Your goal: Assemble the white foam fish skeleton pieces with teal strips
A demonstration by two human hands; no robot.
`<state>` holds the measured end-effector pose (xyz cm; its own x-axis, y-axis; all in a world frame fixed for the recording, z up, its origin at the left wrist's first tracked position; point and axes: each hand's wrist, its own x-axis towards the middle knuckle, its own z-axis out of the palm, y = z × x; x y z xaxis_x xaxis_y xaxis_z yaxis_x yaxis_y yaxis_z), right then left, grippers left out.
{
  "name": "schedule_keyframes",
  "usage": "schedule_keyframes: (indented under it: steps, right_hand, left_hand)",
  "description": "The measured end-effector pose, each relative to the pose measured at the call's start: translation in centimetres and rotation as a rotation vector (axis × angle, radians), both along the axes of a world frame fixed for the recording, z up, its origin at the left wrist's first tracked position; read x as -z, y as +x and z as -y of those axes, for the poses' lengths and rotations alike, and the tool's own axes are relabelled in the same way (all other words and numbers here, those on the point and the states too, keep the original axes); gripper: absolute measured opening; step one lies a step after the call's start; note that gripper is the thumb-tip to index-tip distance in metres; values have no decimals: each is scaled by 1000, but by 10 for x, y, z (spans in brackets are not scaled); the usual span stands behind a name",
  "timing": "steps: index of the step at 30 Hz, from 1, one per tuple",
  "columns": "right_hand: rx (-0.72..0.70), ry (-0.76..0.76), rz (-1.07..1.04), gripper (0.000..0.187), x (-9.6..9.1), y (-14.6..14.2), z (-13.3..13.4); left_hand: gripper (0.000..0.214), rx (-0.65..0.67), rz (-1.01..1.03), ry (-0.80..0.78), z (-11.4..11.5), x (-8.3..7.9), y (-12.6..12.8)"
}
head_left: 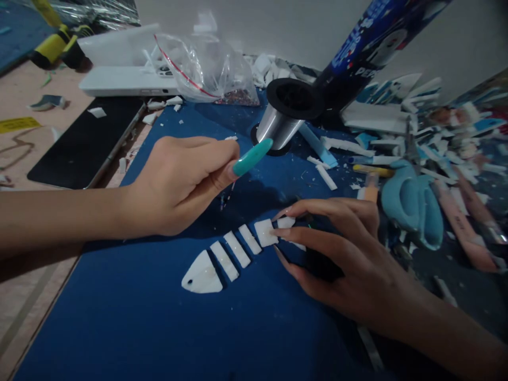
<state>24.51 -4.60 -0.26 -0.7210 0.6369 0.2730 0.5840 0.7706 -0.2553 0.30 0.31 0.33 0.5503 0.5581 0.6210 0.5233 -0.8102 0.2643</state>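
Observation:
On the blue surface (130,312) lies a row of flat white pieces forming a fish shape. A rounded head piece (202,275) with a small hole is at its lower left, followed by narrow strips (237,248). My right hand (349,254) has its fingertips around the right edge of a squarish white piece (265,233). A tail piece (286,222) is partly hidden under those fingers. My left hand (186,180) is closed above the row, its long turquoise thumbnail pointing right. Below it shows a thin beaded strand (226,200); whether the hand holds it I cannot tell.
A spool of clear line (278,127) stands behind my hands, beside a tilted blue Pepsi container (365,53). At right are light-blue-handled scissors (413,206) and many white scraps (397,116). At left lie a dark phone (87,143) and a plastic bag (214,69).

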Motion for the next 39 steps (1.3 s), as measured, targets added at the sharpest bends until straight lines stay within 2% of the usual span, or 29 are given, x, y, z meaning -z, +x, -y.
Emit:
schedule_keyframes:
  steps: [7, 20, 26, 32, 35, 39]
  right_hand:
    - [-61, -29, -89, 33, 4, 4, -3]
    - [-15, 14, -48, 29, 4, 3, -3]
    - [63, -62, -126, 48, 5, 4, -2]
    - [-10, -4, -60, 37, 1, 1, -3]
    - [17, -39, -78, 41, 2, 3, -3]
    - [17, -114, -223, 56, 6, 5, -2]
  left_hand:
    - [32, -11, -2, 23, 0, 1, 1]
    - [29, -4, -32, 7, 0, 0, -2]
    - [30, -1, -42, -9, 0, -1, -2]
    - [33, -21, -43, -15, 1, -2, 0]
    - [32, -2, -35, 16, 0, -1, 0]
    - [31, 0, -45, 2, 0, -1, -1]
